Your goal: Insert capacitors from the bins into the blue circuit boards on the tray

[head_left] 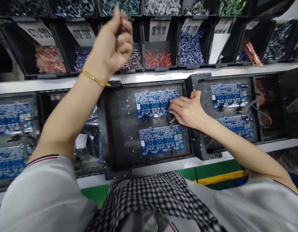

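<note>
My left hand [114, 45] is raised over the part bins, its fingers curled in a closed shape; whatever they hold, if anything, is hidden. My right hand [186, 109] rests at the right end of the upper blue circuit board [153, 103], fingertips pressed together on its edge; anything between them is too small to make out. Below it lies a second blue circuit board [161, 140]. Both boards sit in a black tray [117, 129]. A gold bracelet [93, 77] circles my left wrist.
Bins of small components stand along the back, among them red parts [158, 58], blue parts [191, 48] and orange parts [49, 59]. Further trays hold blue boards at the right [230, 95] and left [12, 117]. A plastic bag [89, 138] lies left of the middle tray.
</note>
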`<act>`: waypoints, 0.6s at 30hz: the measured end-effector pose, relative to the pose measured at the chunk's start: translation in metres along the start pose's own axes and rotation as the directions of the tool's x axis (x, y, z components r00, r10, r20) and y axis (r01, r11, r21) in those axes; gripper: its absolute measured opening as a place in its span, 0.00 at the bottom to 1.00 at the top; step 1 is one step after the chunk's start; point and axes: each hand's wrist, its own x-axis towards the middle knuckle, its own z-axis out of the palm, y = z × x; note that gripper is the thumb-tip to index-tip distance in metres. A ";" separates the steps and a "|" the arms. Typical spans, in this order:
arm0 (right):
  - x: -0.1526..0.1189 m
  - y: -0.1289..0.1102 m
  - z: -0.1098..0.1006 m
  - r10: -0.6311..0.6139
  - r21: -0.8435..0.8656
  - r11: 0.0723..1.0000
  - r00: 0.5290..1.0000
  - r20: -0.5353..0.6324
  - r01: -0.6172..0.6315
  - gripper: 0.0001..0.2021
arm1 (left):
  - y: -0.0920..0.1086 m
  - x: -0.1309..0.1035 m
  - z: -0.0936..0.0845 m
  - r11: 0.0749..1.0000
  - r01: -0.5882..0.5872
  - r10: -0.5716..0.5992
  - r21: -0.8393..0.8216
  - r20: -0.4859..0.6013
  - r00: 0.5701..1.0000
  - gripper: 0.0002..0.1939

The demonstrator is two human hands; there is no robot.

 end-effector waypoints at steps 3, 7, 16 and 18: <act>0.002 -0.001 -0.005 0.039 0.034 0.999 0.998 0.052 -0.041 0.15 | -0.053 -0.030 0.002 0.979 0.065 -0.059 0.196 -0.038 0.998 0.20; 0.009 -0.003 -0.020 0.170 0.324 0.929 0.984 0.056 -0.179 0.12 | -0.116 -0.065 -0.007 0.866 0.279 -0.261 0.416 -0.101 0.960 0.26; 0.023 -0.017 -0.049 0.263 0.558 0.810 0.962 -0.069 -0.181 0.10 | -0.132 -0.072 0.001 0.858 0.255 -0.215 0.446 -0.138 0.967 0.28; 0.029 -0.003 -0.043 0.286 0.426 0.875 0.956 -0.071 -0.230 0.10 | -0.127 -0.069 0.002 0.892 0.329 -0.285 0.310 -0.181 0.941 0.23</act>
